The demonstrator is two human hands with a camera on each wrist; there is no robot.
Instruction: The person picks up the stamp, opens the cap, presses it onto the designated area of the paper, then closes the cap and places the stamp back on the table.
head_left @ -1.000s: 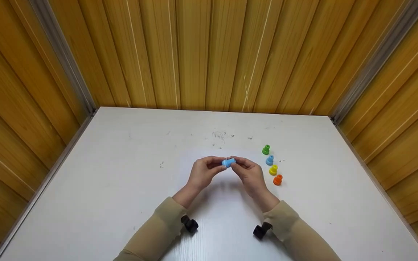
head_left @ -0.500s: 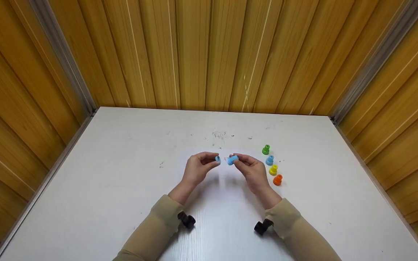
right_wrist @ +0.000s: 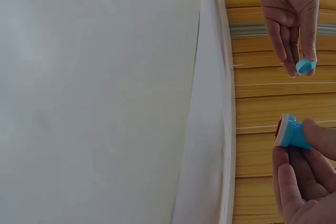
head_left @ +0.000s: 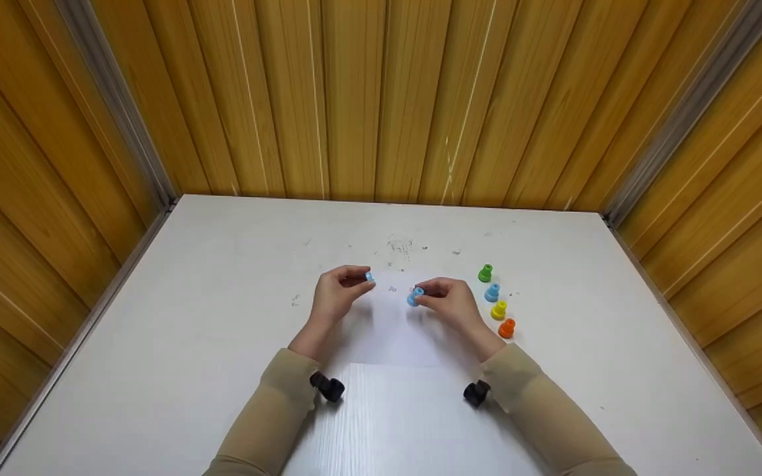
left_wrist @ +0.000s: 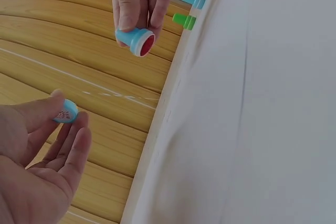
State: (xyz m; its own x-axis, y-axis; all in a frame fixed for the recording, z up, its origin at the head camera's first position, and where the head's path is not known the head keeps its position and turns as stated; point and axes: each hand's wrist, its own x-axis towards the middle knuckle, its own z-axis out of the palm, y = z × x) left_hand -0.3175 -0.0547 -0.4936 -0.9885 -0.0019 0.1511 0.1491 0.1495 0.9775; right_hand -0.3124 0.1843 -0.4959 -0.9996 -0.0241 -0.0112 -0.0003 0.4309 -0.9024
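Observation:
My right hand (head_left: 455, 305) pinches a blue toy stamp (head_left: 415, 296) between thumb and fingers, low over a white sheet of paper (head_left: 397, 344). In the left wrist view the red stamping face (left_wrist: 148, 45) of the stamp shows inside a white ring. Off to the left, my left hand (head_left: 336, 294) holds the stamp's small round blue cap (head_left: 369, 276) by its edge. The cap's hollow side shows in the right wrist view, and its printed top faces the left wrist camera. Stamp and cap are apart.
In a slanting row right of the right hand stand several capped stamps: a green stamp (head_left: 485, 273), another blue stamp (head_left: 492, 292), a yellow stamp (head_left: 499, 310) and an orange stamp (head_left: 507, 328). The white table (head_left: 222, 297) has scuffs and meets wood-patterned walls (head_left: 381, 99).
The cap came off the stamp, and the left hand carried it leftward. My right hand has moved slightly left and tipped the stamp's face downward. The row of stamps stayed put.

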